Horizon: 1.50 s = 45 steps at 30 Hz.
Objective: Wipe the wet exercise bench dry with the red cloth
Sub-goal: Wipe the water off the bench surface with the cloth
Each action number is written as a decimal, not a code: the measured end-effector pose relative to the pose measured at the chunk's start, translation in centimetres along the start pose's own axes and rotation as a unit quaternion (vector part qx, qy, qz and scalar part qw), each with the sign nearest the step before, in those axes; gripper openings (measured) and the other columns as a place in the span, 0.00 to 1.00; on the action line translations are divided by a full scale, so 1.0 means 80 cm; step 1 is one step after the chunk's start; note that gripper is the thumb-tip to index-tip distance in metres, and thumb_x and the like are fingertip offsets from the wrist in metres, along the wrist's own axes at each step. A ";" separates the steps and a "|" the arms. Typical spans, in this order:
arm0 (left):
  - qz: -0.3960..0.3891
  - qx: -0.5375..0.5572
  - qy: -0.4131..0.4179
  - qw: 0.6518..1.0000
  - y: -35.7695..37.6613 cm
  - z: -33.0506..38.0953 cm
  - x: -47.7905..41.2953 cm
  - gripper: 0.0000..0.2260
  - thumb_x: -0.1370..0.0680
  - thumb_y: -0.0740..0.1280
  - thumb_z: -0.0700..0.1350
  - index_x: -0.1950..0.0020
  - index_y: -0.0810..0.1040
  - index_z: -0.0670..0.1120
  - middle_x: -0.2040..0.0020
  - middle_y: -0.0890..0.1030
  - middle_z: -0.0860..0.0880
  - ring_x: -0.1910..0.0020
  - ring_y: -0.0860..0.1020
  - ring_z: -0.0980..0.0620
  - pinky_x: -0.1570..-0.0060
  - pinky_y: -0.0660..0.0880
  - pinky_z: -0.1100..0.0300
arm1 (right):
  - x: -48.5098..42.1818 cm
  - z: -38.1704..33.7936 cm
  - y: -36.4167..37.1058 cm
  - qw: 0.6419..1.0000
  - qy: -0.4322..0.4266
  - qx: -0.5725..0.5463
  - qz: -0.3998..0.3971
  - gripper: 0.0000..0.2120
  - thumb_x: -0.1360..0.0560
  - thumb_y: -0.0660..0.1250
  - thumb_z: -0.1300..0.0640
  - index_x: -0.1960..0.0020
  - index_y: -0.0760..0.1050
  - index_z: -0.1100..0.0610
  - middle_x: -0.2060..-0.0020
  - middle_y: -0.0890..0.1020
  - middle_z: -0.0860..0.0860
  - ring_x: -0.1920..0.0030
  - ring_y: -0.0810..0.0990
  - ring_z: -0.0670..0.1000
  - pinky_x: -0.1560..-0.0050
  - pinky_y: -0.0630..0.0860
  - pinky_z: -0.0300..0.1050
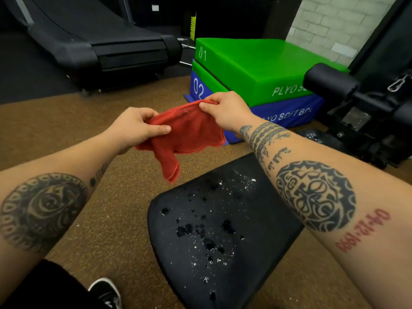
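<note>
The red cloth (187, 134) hangs in the air above the floor, just beyond the far edge of the black bench pad (218, 233). My left hand (136, 128) pinches its left edge and my right hand (227, 110) pinches its top right edge, stretching it between them. One corner of the cloth dangles down toward the pad without touching it. The pad's surface is covered with water drops and small puddles. My right forearm crosses over the pad's right side.
Green and blue soft plyo boxes (252, 70) are stacked ahead. A black treadmill (107, 47) stands at the far left. The bench's roller pad and frame (356, 103) sit at right. My shoe (107, 293) rests on the brown rubber floor at lower left.
</note>
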State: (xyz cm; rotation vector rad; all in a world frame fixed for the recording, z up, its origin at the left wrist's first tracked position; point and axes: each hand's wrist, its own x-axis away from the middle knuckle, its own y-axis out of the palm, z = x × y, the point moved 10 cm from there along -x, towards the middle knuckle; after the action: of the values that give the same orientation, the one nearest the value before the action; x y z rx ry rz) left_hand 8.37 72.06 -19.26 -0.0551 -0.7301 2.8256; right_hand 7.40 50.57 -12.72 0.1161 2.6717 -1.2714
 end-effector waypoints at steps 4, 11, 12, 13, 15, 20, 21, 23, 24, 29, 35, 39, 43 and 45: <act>-0.009 0.013 -0.076 0.997 -0.006 -0.015 -0.004 0.15 0.31 0.78 0.56 0.54 0.82 0.46 0.62 0.84 0.47 0.66 0.82 0.49 0.68 0.77 0.58 | -0.006 0.008 -0.007 0.999 0.026 0.005 0.034 0.09 0.23 0.69 0.46 0.52 0.83 0.51 0.58 0.83 0.48 0.52 0.81 0.51 0.51 0.76 0.45; -0.062 0.234 -0.226 0.943 0.068 0.028 -0.010 0.17 0.16 0.56 0.55 0.53 0.77 0.46 0.67 0.85 0.49 0.62 0.82 0.50 0.57 0.78 0.58 | 0.002 0.003 0.002 0.982 0.079 -0.137 0.105 0.12 0.24 0.69 0.45 0.57 0.83 0.53 0.63 0.85 0.49 0.58 0.83 0.53 0.56 0.80 0.47; -0.060 0.276 -0.223 0.933 0.075 0.039 -0.015 0.19 0.17 0.53 0.57 0.51 0.77 0.46 0.63 0.85 0.48 0.59 0.82 0.49 0.54 0.77 0.57 | 0.004 -0.011 0.010 0.986 0.053 -0.135 0.088 0.12 0.24 0.68 0.46 0.53 0.84 0.53 0.60 0.85 0.49 0.56 0.83 0.52 0.53 0.79 0.47; -0.056 0.324 -0.220 0.918 0.079 0.049 -0.018 0.22 0.18 0.52 0.60 0.48 0.78 0.46 0.58 0.85 0.48 0.55 0.83 0.47 0.51 0.76 0.55 | 0.007 -0.028 0.018 0.993 0.011 -0.101 0.056 0.12 0.23 0.67 0.46 0.50 0.84 0.53 0.56 0.86 0.49 0.53 0.83 0.52 0.50 0.78 0.46; -0.034 0.393 -0.224 0.891 0.084 0.064 -0.020 0.26 0.20 0.53 0.65 0.48 0.79 0.46 0.54 0.86 0.48 0.54 0.84 0.47 0.52 0.76 0.53 | 0.020 -0.058 0.036 0.996 -0.082 -0.014 -0.027 0.12 0.23 0.66 0.48 0.50 0.85 0.53 0.57 0.85 0.48 0.54 0.82 0.48 0.51 0.76 0.46; 0.020 0.383 -0.169 0.908 0.097 0.086 -0.028 0.08 0.17 0.62 0.49 0.49 0.77 0.47 0.57 0.84 0.47 0.65 0.83 0.49 0.63 0.82 0.54 | 0.028 -0.011 -0.020 0.981 0.002 -0.193 0.033 0.10 0.30 0.66 0.49 0.58 0.85 0.52 0.64 0.86 0.49 0.61 0.83 0.50 0.55 0.79 0.52; 0.017 0.394 -0.150 0.907 0.103 0.095 -0.030 0.07 0.17 0.63 0.47 0.48 0.78 0.46 0.57 0.84 0.47 0.64 0.83 0.49 0.61 0.82 0.52 | 0.032 0.007 -0.039 0.974 0.034 -0.207 0.087 0.10 0.30 0.65 0.48 0.55 0.83 0.49 0.61 0.85 0.46 0.59 0.81 0.49 0.52 0.79 0.52; -0.008 0.398 -0.110 0.911 0.122 0.120 -0.030 0.06 0.18 0.64 0.46 0.46 0.79 0.46 0.56 0.85 0.46 0.61 0.84 0.48 0.55 0.82 0.50 | 0.045 0.042 -0.040 0.950 0.133 -0.271 0.085 0.14 0.24 0.64 0.41 0.47 0.79 0.49 0.59 0.81 0.44 0.59 0.79 0.46 0.53 0.81 0.51; -0.029 0.391 -0.094 0.915 0.134 0.134 -0.026 0.07 0.18 0.65 0.47 0.45 0.79 0.45 0.55 0.86 0.46 0.60 0.84 0.48 0.54 0.82 0.50 | 0.054 0.058 -0.025 0.922 0.189 -0.336 0.042 0.20 0.22 0.62 0.37 0.42 0.76 0.51 0.56 0.81 0.44 0.56 0.81 0.48 0.54 0.81 0.52; -0.089 0.366 -0.107 0.920 0.198 0.166 -0.011 0.09 0.17 0.63 0.48 0.47 0.78 0.43 0.57 0.84 0.45 0.62 0.83 0.48 0.64 0.82 0.55 | 0.083 0.113 -0.034 0.841 0.237 -0.478 0.093 0.21 0.23 0.66 0.39 0.40 0.76 0.54 0.48 0.86 0.53 0.49 0.86 0.55 0.51 0.83 0.57; -0.073 0.178 -0.047 0.980 0.212 0.168 -0.007 0.14 0.21 0.65 0.54 0.43 0.77 0.45 0.50 0.84 0.43 0.54 0.84 0.43 0.53 0.82 0.42 | 0.116 0.157 -0.098 0.922 0.221 -0.217 0.231 0.18 0.30 0.67 0.37 0.60 0.80 0.52 0.56 0.85 0.52 0.52 0.84 0.55 0.46 0.80 0.58; -0.092 -0.010 -0.050 0.994 0.190 0.102 -0.010 0.12 0.19 0.62 0.53 0.43 0.77 0.47 0.52 0.85 0.46 0.57 0.83 0.47 0.54 0.80 0.52 | 0.145 0.176 -0.134 0.944 0.239 -0.012 0.226 0.16 0.29 0.67 0.41 0.57 0.78 0.54 0.53 0.83 0.56 0.49 0.80 0.59 0.46 0.76 0.50; -0.175 -0.169 -0.114 0.963 0.182 -0.008 0.002 0.11 0.18 0.61 0.53 0.44 0.78 0.48 0.48 0.83 0.46 0.58 0.80 0.46 0.66 0.73 0.58 | 0.163 0.200 -0.108 0.948 0.244 0.176 0.106 0.18 0.26 0.68 0.49 0.43 0.73 0.61 0.45 0.78 0.62 0.44 0.78 0.64 0.44 0.73 0.51; -0.228 -0.190 -0.160 0.941 0.187 -0.056 0.020 0.16 0.18 0.60 0.58 0.39 0.77 0.51 0.44 0.81 0.48 0.48 0.81 0.43 0.54 0.77 0.55 | 0.179 0.214 -0.073 0.946 0.265 0.182 0.054 0.19 0.25 0.69 0.50 0.40 0.71 0.60 0.42 0.77 0.61 0.42 0.78 0.64 0.43 0.74 0.51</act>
State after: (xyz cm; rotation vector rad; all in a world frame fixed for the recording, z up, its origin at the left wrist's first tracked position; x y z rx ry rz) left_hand 4.19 61.81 -30.32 0.4604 -1.1758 2.2406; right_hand -5.29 33.49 -21.60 0.7418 2.7366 -1.9042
